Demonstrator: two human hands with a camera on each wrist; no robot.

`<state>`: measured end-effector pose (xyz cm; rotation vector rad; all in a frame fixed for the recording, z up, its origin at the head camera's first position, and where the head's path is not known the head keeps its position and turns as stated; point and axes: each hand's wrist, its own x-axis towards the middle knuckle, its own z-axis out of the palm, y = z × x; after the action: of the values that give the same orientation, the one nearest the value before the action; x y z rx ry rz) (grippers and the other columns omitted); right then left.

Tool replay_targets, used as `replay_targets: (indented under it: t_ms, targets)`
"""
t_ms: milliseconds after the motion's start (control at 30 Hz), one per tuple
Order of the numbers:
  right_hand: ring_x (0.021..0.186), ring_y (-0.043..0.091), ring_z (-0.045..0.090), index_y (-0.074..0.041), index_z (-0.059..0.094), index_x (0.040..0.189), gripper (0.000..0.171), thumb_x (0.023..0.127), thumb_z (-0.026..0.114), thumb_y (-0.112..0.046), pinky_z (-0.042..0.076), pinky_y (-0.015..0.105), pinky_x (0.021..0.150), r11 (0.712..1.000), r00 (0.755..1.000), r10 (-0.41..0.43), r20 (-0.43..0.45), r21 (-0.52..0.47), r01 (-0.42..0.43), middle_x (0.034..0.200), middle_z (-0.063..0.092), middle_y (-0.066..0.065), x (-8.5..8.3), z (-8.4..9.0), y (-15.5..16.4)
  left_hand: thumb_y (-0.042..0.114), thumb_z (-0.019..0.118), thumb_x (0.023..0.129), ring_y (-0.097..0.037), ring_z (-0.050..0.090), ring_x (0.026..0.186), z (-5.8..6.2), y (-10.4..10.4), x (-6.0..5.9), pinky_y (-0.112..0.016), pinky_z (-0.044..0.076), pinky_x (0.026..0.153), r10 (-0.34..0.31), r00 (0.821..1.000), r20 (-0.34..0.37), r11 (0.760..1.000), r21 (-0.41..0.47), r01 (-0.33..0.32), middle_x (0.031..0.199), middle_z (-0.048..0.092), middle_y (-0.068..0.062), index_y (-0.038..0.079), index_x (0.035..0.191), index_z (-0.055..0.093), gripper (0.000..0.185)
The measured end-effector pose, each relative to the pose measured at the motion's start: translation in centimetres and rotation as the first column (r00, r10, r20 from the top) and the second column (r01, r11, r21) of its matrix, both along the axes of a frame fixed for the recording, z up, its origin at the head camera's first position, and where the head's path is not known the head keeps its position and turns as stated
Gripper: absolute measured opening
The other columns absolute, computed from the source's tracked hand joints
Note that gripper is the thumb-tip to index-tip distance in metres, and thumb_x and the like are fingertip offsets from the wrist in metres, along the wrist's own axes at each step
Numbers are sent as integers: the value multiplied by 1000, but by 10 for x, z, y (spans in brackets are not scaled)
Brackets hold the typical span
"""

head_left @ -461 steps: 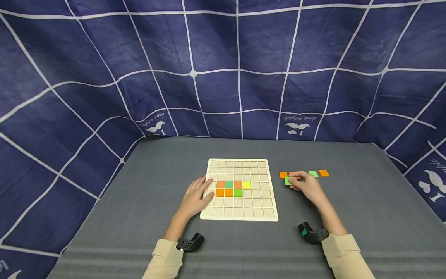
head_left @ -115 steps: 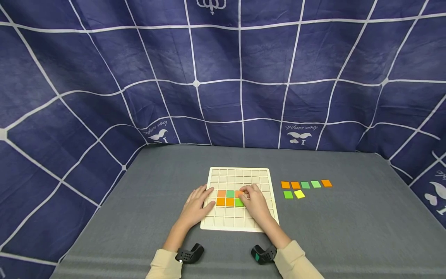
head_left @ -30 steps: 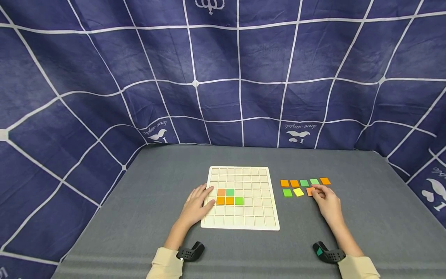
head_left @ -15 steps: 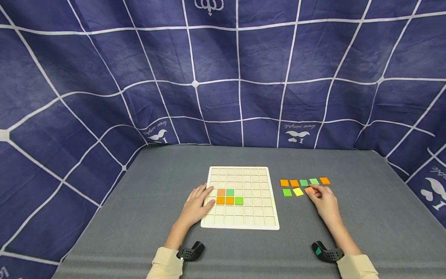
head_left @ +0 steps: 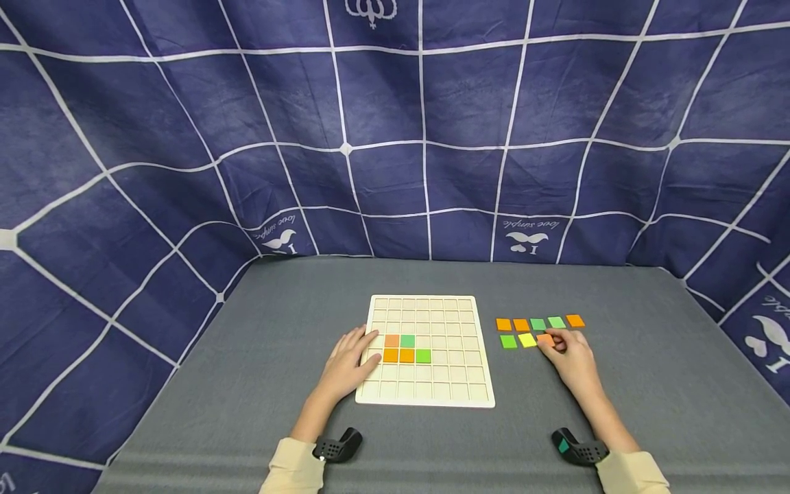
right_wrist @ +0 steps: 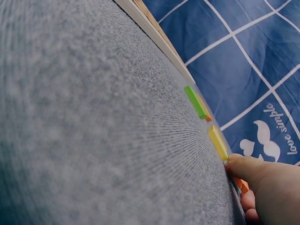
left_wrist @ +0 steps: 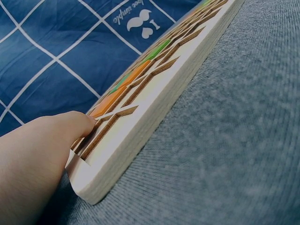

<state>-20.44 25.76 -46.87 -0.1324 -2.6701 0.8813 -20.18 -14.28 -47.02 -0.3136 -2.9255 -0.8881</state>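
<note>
Fingers point(head_left: 555, 333) of the right hand point(head_left: 574, 358) pinched a salmon-orange tile point(head_left: 546, 339) against the thumb, right of the middle of the head view. Whether that tile touched the cloth below could not be made out. It sat at the right end of a short row, just beside a yellow tile point(head_left: 527, 339), with a bright green tile point(head_left: 509, 341) farther left. Just above, a longer row ran from left to right: an orange tile point(head_left: 503, 324), a second orange tile point(head_left: 521, 324), a teal tile point(head_left: 538, 324), a light green tile point(head_left: 557, 322) and a third orange tile point(head_left: 575, 320).

The left hand point(head_left: 345, 360) grasped nothing; it rested, fingers spread, on the left edge of a pale gridded board point(head_left: 455, 357) in the lower centre. In the left wrist view, its thumb lay over the near rim at the lower left. Five tiles filled cells left of the board's middle: a salmon one point(head_left: 391, 341) and a teal one point(head_left: 408, 341) above two orange ones point(head_left: 391, 355) and a green one point(head_left: 423, 356).

Grey cloth point(head_left: 432, 442) lay under everything, and a navy curtain point(head_left: 463, 89) with white lines filled the upper frame.
</note>
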Motion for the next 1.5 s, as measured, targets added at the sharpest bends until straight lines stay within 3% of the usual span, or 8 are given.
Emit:
replay_targets:
  t_ms: [367, 600, 767, 867, 1033, 1200, 1333, 1500]
  targets:
    - [80, 18, 45, -1, 56, 114, 35, 92, 50, -27, 35, 25, 65, 995, 998, -63, 7, -80, 64, 95, 49, 13, -2, 3, -1, 41, 51, 87, -26, 24, 138, 1, -1, 0, -45, 14, 115, 7, 1000, 6, 1000, 6, -7, 145, 34, -8, 20, 134, 45, 52]
    - [71, 6, 39, -5, 59, 111, 27, 91, 50, -20, 33, 20, 58, 994, 992, -92, -92, -59, 87, 91, 53, 8, 3, 11, -6, 42, 51, 87, -26, 25, 137, 2, -2, -1, -44, 15, 115, -3, 1000, -5, 1000, -10, 3, 145, 35, -8, 20, 134, 45, 52]
    - [68, -4, 39, -4, 62, 106, 23, 89, 54, -17, 38, 18, 57, 1000, 988, -7, -151, -23, 4, 90, 56, 7, 9, 19, -21, 42, 51, 87, -25, 25, 138, 1, -1, -2, -43, 14, 115, -2, 1000, -7, 1000, -11, 2, 145, 35, -8, 21, 134, 45, 52]
    - [68, -2, 42, -5, 64, 103, 21, 87, 57, -15, 39, 18, 57, 998, 985, 55, -164, -16, -58, 85, 56, 5, 12, 22, -38, 42, 51, 87, -26, 25, 138, 0, 0, -2, -44, 14, 115, -2, 1000, -10, 1000, -10, 1, 145, 35, -8, 21, 134, 45, 52]
    - [67, 4, 45, -9, 65, 102, 19, 85, 59, -14, 40, 19, 54, 986, 980, 168, -103, -4, -169, 83, 55, 1, 19, 22, -77, 41, 51, 87, -26, 25, 137, 0, -1, -2, -44, 14, 115, -5, 1000, -11, 1000, -10, 5, 145, 35, -8, 20, 134, 45, 52]
    - [68, 4, 51, -11, 65, 99, 19, 81, 64, -11, 44, 20, 56, 957, 953, 287, -102, -1, -289, 83, 56, -2, 20, 24, -116, 40, 52, 87, -26, 25, 137, 0, -2, 0, -44, 14, 115, -3, 1000, -14, 1000, -5, 3, 145, 35, -9, 20, 134, 45, 51]
    - [72, 4, 55, -14, 66, 99, 18, 80, 65, -15, 49, 23, 62, 939, 937, 341, -77, -6, -343, 85, 57, -4, 17, 25, -146, 40, 52, 87, -26, 25, 137, 0, -1, 1, -45, 15, 115, -4, 1000, -12, 1000, -2, 4, 145, 35, -8, 20, 134, 45, 51]
    - [72, 5, 51, -15, 66, 99, 18, 82, 64, -18, 47, 23, 63, 928, 928, 371, -38, 0, -372, 85, 57, -4, 5, 21, -172, 42, 50, 87, -28, 27, 136, -1, 0, 0, -47, 17, 114, -3, 1000, -22, 1000, -11, 3, 144, 36, -9, 19, 134, 45, 52]
